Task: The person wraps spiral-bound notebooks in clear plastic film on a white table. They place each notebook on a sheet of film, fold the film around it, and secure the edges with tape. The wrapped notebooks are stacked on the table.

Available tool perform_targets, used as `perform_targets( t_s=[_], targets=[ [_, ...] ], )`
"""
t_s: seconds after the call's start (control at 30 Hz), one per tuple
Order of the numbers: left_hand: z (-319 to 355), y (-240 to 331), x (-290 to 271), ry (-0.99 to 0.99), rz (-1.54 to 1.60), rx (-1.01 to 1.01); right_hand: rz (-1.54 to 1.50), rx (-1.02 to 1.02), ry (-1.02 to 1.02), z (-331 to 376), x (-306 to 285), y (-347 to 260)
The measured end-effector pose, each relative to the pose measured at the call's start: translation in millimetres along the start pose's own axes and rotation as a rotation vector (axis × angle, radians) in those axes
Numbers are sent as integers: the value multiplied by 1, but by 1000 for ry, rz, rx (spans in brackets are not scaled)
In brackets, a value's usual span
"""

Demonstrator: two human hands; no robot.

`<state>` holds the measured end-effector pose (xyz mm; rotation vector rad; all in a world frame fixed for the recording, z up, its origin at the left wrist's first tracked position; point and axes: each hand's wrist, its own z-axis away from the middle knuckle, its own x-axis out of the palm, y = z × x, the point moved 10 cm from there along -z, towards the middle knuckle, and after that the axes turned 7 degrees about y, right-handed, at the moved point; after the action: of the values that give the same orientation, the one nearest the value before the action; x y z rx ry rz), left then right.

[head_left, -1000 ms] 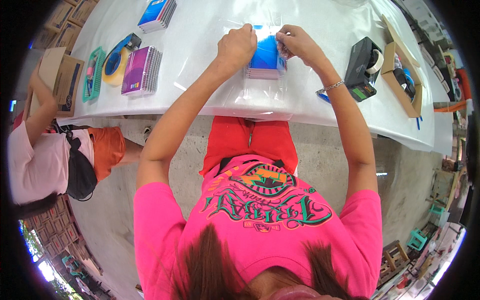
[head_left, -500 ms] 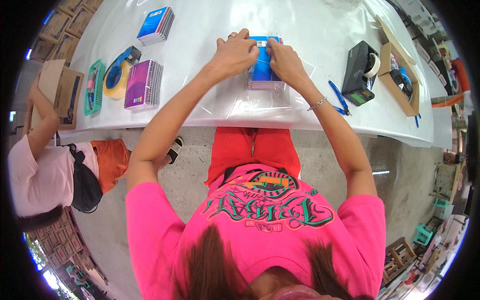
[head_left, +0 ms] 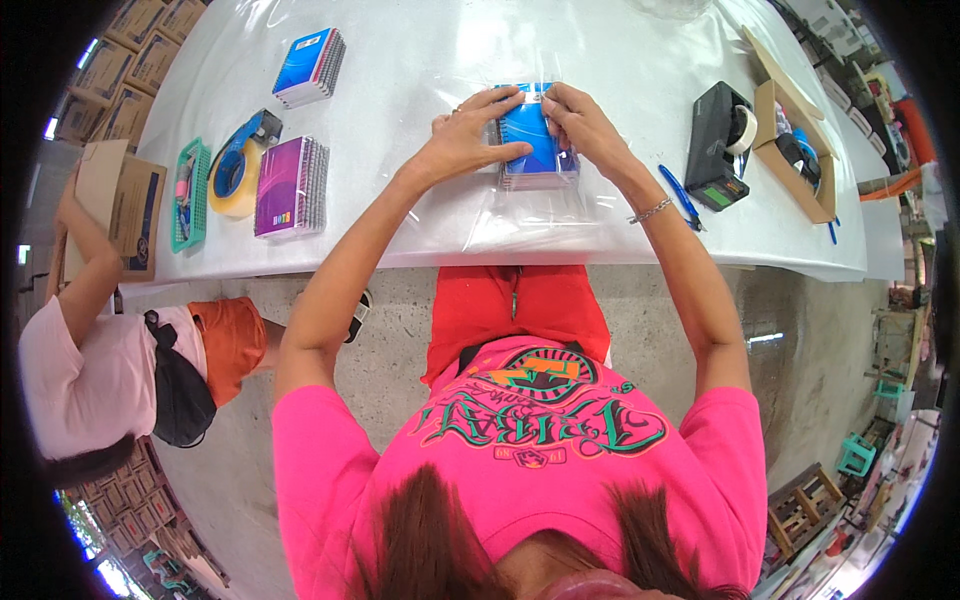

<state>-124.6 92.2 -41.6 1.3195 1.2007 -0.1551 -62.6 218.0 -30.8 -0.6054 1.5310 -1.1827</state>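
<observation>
A stack of blue spiral notebooks lies before me on a sheet of clear plastic film, which spreads around it and shines. My left hand rests over the stack's left side, thumb stretched across the cover and fingers reaching to the pale label near the top. At the upper right corner, my right hand has its fingers curled and pressed together on the film at the cover. Its fingertips are partly hidden. The stack stays flat on the table.
Left on the white table are another blue notebook stack, a purple stack, a tape dispenser and a green basket. Right are blue nippers, a black tape machine and an open carton. A person stands left.
My left hand has opened, its thumb moving down onto the blue cover. My right fingers have shifted slightly along the stack's upper edge. The whole view has shifted a little.
</observation>
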Motion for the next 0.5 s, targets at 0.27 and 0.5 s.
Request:
perform_targets(
  t_s=[0.27,0.5],
  targets=[
    [5,6,11,-119,-18,-50,212,-36,127,-2,0,-3],
    [4,9,9,-129,-60,-48,496,62,-40,-8,14,-21]
  ],
)
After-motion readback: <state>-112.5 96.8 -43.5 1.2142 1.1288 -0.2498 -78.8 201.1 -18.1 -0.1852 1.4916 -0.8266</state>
